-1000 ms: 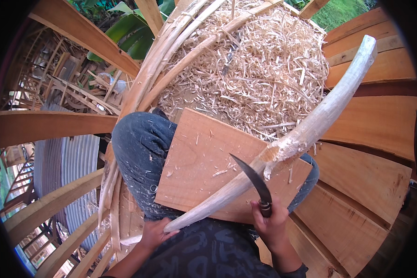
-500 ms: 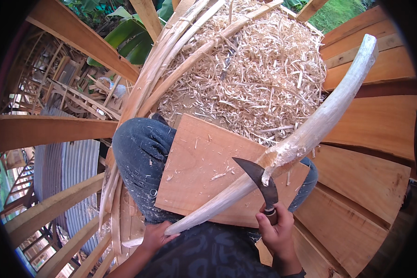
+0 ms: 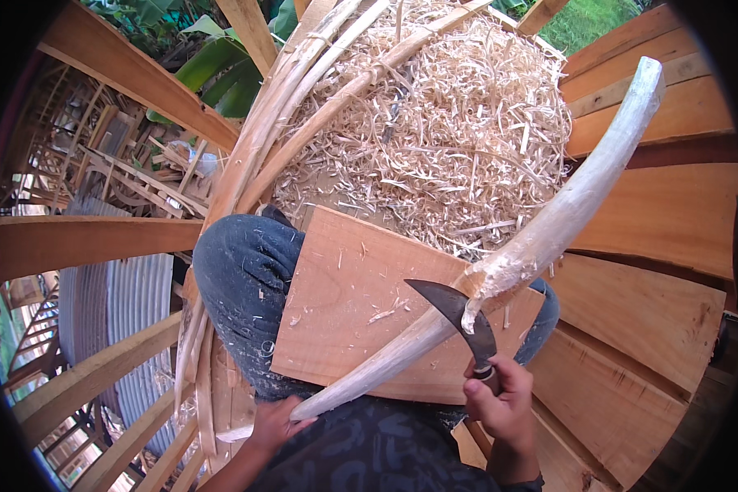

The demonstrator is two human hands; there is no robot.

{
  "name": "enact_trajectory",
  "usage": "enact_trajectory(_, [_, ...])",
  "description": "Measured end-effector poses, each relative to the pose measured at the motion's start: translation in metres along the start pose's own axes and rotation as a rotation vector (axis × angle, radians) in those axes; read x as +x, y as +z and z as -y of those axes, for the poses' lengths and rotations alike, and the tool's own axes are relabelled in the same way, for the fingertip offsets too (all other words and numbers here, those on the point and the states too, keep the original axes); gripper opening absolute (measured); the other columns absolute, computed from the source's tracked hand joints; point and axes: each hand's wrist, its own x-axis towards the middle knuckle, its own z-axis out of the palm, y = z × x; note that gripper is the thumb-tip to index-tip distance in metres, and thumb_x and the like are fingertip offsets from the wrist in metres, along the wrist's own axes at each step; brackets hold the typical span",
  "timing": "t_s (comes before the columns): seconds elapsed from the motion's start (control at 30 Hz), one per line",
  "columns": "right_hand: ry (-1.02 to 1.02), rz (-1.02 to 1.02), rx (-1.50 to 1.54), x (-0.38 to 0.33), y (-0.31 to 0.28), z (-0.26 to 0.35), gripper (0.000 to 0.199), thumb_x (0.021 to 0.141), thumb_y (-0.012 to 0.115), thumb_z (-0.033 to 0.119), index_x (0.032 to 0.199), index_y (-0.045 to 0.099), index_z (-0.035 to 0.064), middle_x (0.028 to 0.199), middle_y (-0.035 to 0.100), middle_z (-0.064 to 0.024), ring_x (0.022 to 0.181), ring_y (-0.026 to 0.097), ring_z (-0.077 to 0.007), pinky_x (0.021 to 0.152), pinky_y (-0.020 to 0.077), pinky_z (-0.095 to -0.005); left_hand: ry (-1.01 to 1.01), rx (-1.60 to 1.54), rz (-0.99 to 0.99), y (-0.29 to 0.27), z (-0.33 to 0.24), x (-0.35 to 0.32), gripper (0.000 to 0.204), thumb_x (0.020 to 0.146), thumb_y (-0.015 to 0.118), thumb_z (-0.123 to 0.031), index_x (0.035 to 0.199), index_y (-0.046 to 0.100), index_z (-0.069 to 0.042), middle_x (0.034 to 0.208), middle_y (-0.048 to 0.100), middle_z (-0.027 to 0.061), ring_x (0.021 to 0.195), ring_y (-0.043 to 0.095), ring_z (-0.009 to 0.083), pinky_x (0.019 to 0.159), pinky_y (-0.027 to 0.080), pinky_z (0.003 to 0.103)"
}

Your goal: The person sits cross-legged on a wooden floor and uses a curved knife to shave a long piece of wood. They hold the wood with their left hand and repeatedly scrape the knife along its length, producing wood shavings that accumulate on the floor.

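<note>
A long pale branch point(image 3: 394, 356) lies slantwise across the wooden board point(image 3: 336, 303) on my lap, running from my left hip up to the far right. My left hand point(image 3: 280, 422) grips its thin near end. A rough, freshly cut patch point(image 3: 500, 279) shows near its middle. In my right hand point(image 3: 502, 399) is the handle of a curved, sickle-like knife point(image 3: 461, 316). Its dark blade crosses the branch just below the rough patch, and a curled shaving point(image 3: 470, 315) hangs at the blade.
A big heap of wood shavings point(image 3: 459, 139) spreads beyond the board. Long wooden strips point(image 3: 254, 156) stand to its left. Planks point(image 3: 631, 312) line the right side, and wooden beams point(image 3: 98, 238) and corrugated metal sheet point(image 3: 139, 303) are at left.
The knife and my right hand have shifted slightly; the blade stays at the rough patch. The whole view has moved a little, while my left hand keeps its hold on the branch.
</note>
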Motion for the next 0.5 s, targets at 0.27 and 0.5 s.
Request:
enact_trajectory(0.27, [-0.028, -0.034, -0.013, -0.001, -0.005, 0.000, 0.015, 0.081, 0.065, 0.010, 0.090, 0.058, 0.0007, 0.065, 0.058, -0.0026, 0.054, 0.050, -0.0054, 0.048, 0.0379, -0.0223, -0.038, 0.021, 0.048, -0.003, -0.001, 0.002, 0.027, 0.073, 0.071, -0.032, 0.075, 0.056, -0.009, 0.059, 0.057, 0.0071, 0.053, 0.057, 0.0265, 0.055, 0.043, 0.036])
enact_trajectory(0.5, [-0.119, -0.205, 0.282, 0.004, -0.002, 0.007, 0.018, 0.086, 0.060, 0.020, 0.085, 0.047, 0.0067, 0.052, 0.046, -0.0007, 0.038, 0.042, -0.0081, 0.035, 0.0346, -0.0222, -0.049, 0.051, 0.051, -0.003, 0.001, 0.003, 0.027, 0.072, 0.072, -0.031, 0.075, 0.056, -0.009, 0.059, 0.057, 0.0068, 0.053, 0.058, 0.0260, 0.054, 0.044, 0.035])
